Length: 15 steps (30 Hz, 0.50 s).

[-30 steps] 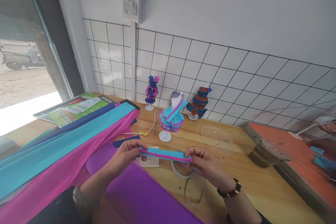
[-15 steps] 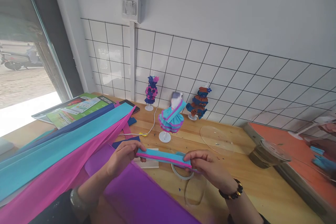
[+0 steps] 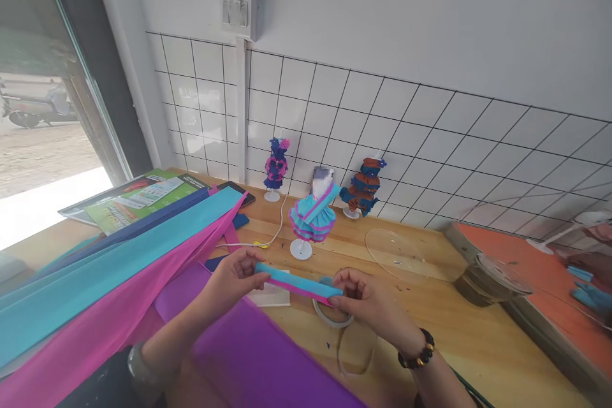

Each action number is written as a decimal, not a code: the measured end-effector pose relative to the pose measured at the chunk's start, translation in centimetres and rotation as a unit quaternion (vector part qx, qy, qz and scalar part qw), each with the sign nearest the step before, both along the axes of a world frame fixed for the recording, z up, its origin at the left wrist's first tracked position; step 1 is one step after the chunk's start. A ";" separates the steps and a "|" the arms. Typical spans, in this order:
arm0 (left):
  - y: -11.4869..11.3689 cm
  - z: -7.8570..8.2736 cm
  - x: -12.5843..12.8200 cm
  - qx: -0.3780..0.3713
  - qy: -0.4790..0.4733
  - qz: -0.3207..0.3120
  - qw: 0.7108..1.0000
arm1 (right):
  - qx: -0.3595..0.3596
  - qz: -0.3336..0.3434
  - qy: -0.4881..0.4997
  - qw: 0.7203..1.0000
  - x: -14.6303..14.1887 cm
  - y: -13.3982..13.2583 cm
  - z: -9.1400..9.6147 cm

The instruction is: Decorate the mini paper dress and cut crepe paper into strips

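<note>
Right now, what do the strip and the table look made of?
Strip: probably crepe or tissue paper, matte teal with a pink edge, thin, pinched between the left hand and right hand. Table: wood, slight sheen, with visible plank seams and grain.

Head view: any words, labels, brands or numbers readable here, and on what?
No text can be read.
Green printed sheets at the left: they carry print, but it is too blurred to read.
Blue-and-pink paper strip, held by left hand and right hand: no print visible.
</note>
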State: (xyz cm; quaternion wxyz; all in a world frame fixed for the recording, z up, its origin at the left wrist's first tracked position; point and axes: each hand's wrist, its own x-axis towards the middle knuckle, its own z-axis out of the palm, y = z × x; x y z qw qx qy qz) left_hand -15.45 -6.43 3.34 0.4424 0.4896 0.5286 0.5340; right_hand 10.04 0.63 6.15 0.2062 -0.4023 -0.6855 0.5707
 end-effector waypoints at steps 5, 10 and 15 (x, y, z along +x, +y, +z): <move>0.2 -0.7 -0.1 0.011 0.012 0.010 1.000 | 0.005 0.021 -0.033 0.999 -0.2 0.0 -0.1; 0.3 -0.4 -0.2 0.017 -0.010 0.033 0.999 | -0.017 0.096 -0.033 0.995 -0.8 -0.9 -0.2; 0.2 0.0 0.3 0.011 -0.135 0.068 0.988 | -0.055 0.076 -0.036 0.995 -2.0 -2.0 -0.9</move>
